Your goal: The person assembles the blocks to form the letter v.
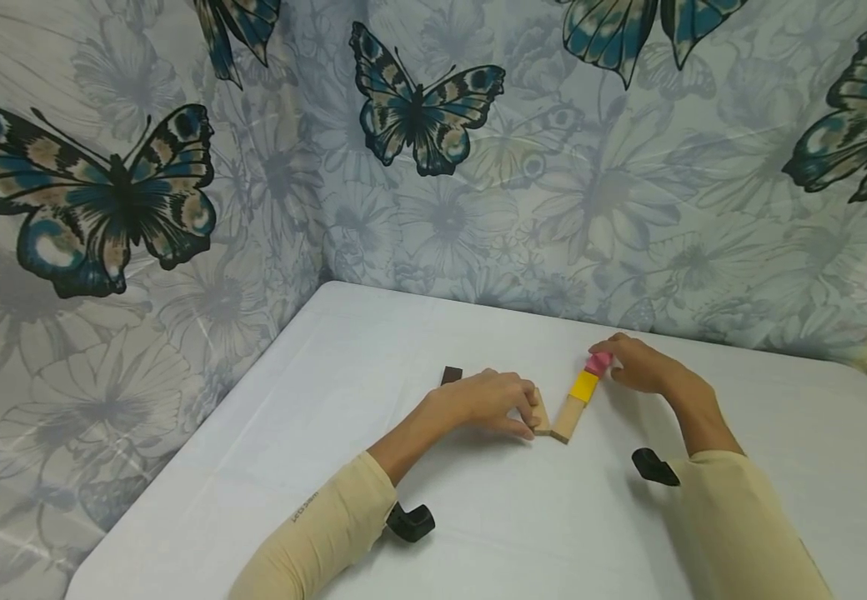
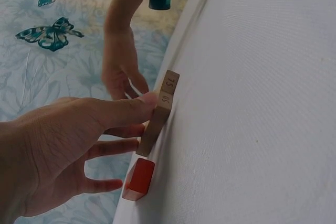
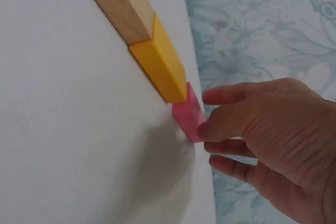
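On a white desk [image 1: 313, 400], the person's left hand [image 1: 489, 400] pinches a wooden block [image 2: 154, 124], its thumb resting near the end printed "05"; that grip is drawn in on the wood. A red block [image 2: 138, 179] lies at the block's other end, near the little finger, though whether the two touch is hard to tell. The right hand [image 1: 639, 364] has its grip on a pink block [image 3: 186, 113], thumb against its side. The pink block meets the end of a yellow block [image 3: 160, 65], slightly out of line, and the yellow butts against a second wooden block [image 1: 568, 418]. The two wooden blocks' near ends lie close together, forming a V. A dark block [image 1: 452, 375] lies beyond the left wrist. Butterfly-patterned cloth [image 1: 448, 225] hangs behind the desk.
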Demonstrator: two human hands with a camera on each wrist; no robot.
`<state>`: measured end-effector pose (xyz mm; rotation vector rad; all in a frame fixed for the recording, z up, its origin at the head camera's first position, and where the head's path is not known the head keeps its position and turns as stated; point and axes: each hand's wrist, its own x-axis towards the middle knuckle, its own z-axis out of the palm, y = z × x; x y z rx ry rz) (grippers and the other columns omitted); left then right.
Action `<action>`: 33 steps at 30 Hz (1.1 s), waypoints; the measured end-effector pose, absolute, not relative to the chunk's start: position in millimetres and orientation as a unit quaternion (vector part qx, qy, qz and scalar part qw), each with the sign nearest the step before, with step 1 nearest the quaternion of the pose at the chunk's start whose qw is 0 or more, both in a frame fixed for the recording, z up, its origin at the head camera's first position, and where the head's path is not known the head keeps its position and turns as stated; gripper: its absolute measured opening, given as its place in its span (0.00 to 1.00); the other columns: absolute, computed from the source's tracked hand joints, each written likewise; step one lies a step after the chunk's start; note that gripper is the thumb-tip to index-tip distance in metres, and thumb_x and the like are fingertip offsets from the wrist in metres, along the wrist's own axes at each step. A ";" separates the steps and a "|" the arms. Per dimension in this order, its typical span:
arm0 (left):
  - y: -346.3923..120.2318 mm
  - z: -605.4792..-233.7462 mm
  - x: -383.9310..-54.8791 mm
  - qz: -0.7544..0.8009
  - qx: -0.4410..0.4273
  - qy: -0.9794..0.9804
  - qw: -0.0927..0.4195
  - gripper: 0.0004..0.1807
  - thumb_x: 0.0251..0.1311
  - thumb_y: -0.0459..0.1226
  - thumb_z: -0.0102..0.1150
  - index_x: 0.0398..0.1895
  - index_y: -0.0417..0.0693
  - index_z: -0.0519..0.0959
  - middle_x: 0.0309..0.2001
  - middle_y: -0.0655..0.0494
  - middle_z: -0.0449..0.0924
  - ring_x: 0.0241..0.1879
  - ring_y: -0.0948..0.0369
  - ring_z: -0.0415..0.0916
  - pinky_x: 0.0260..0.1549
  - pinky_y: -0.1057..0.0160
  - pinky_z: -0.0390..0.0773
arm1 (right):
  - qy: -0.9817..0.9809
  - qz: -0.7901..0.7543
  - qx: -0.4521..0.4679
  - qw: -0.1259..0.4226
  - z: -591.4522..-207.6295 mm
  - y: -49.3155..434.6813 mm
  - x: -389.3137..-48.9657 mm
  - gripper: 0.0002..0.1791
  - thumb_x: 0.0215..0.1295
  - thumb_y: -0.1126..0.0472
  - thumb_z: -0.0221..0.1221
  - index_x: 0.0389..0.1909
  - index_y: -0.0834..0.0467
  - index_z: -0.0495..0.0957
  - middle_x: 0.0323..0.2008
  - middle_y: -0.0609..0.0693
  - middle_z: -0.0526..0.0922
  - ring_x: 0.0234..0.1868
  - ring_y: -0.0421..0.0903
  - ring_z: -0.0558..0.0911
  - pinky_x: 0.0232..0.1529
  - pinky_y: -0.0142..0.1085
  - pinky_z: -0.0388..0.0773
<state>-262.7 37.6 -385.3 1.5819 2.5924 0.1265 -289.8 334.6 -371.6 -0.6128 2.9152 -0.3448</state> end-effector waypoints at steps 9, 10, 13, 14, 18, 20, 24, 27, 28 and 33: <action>37.5 -385.9 -262.7 0.045 0.522 0.850 0.055 0.13 0.69 0.53 0.66 0.49 0.63 0.91 0.56 0.65 0.83 0.54 0.67 0.78 0.47 0.70 0.77 | 0.970 -0.115 -0.206 0.056 -377.9 329.7 -289.7 0.20 0.64 0.77 0.62 0.58 0.72 0.81 0.53 0.72 0.80 0.57 0.70 0.79 0.62 0.64 0.77; 37.6 -385.7 -262.6 0.045 0.522 0.850 0.056 0.13 0.69 0.53 0.66 0.49 0.63 0.91 0.56 0.65 0.83 0.54 0.67 0.78 0.47 0.70 0.77 | 0.970 -0.116 -0.205 0.056 -377.7 329.3 -289.2 0.20 0.64 0.77 0.62 0.58 0.72 0.81 0.54 0.71 0.80 0.57 0.70 0.79 0.62 0.64 0.77; 38.0 -386.0 -263.1 0.047 0.522 0.850 0.058 0.13 0.69 0.53 0.66 0.49 0.63 0.91 0.57 0.66 0.83 0.54 0.67 0.78 0.48 0.69 0.78 | 0.970 -0.118 -0.205 0.057 -376.6 328.2 -287.9 0.20 0.64 0.77 0.61 0.58 0.71 0.81 0.54 0.71 0.80 0.58 0.70 0.79 0.62 0.64 0.77; 38.2 -386.4 -263.6 0.048 0.522 0.850 0.058 0.13 0.69 0.53 0.66 0.49 0.63 0.91 0.57 0.66 0.83 0.55 0.67 0.78 0.49 0.69 0.78 | 0.970 -0.119 -0.207 0.056 -376.7 328.1 -287.6 0.20 0.64 0.77 0.61 0.58 0.71 0.81 0.55 0.71 0.80 0.58 0.70 0.79 0.62 0.64 0.77; 38.1 -386.9 -264.4 0.045 0.521 0.850 0.058 0.13 0.69 0.53 0.66 0.49 0.63 0.91 0.57 0.66 0.83 0.55 0.67 0.78 0.49 0.69 0.78 | 0.966 -0.123 -0.222 0.046 -376.8 328.3 -287.2 0.20 0.64 0.77 0.61 0.57 0.71 0.82 0.54 0.71 0.81 0.57 0.69 0.80 0.61 0.64 0.78; 38.0 -386.8 -264.7 0.044 0.520 0.851 0.057 0.13 0.69 0.53 0.66 0.49 0.64 0.91 0.57 0.66 0.83 0.55 0.67 0.78 0.49 0.69 0.78 | 0.964 -0.124 -0.233 0.040 -377.4 328.9 -287.4 0.19 0.63 0.78 0.61 0.56 0.71 0.82 0.53 0.71 0.81 0.56 0.69 0.80 0.61 0.64 0.78; 38.1 -387.1 -265.3 0.046 0.521 0.850 0.056 0.13 0.69 0.53 0.65 0.48 0.63 0.92 0.57 0.66 0.83 0.54 0.67 0.78 0.47 0.69 0.78 | 0.962 -0.122 -0.241 0.036 -378.6 329.3 -287.7 0.19 0.63 0.77 0.61 0.56 0.71 0.83 0.53 0.70 0.81 0.55 0.68 0.80 0.61 0.64 0.78; 38.3 -387.3 -265.4 0.048 0.522 0.850 0.057 0.13 0.69 0.53 0.66 0.49 0.63 0.92 0.56 0.66 0.83 0.54 0.67 0.78 0.47 0.69 0.77 | 0.963 -0.121 -0.237 0.038 -379.2 330.2 -287.7 0.20 0.62 0.77 0.61 0.56 0.70 0.83 0.53 0.71 0.81 0.56 0.69 0.80 0.61 0.65 0.78; 38.3 -387.3 -265.4 0.049 0.522 0.850 0.058 0.13 0.69 0.53 0.66 0.48 0.63 0.92 0.56 0.65 0.83 0.53 0.67 0.78 0.46 0.69 0.77 | 0.964 -0.121 -0.236 0.037 -379.4 330.4 -287.3 0.20 0.62 0.77 0.62 0.56 0.70 0.83 0.54 0.71 0.81 0.56 0.70 0.79 0.61 0.65 0.77; 37.9 -387.4 -265.0 0.050 0.525 0.848 0.056 0.13 0.69 0.53 0.66 0.48 0.63 0.92 0.54 0.65 0.83 0.52 0.67 0.77 0.44 0.70 0.76 | 0.965 -0.123 -0.228 0.031 -379.8 331.3 -283.1 0.19 0.62 0.78 0.61 0.55 0.69 0.83 0.56 0.73 0.80 0.59 0.72 0.78 0.62 0.67 0.76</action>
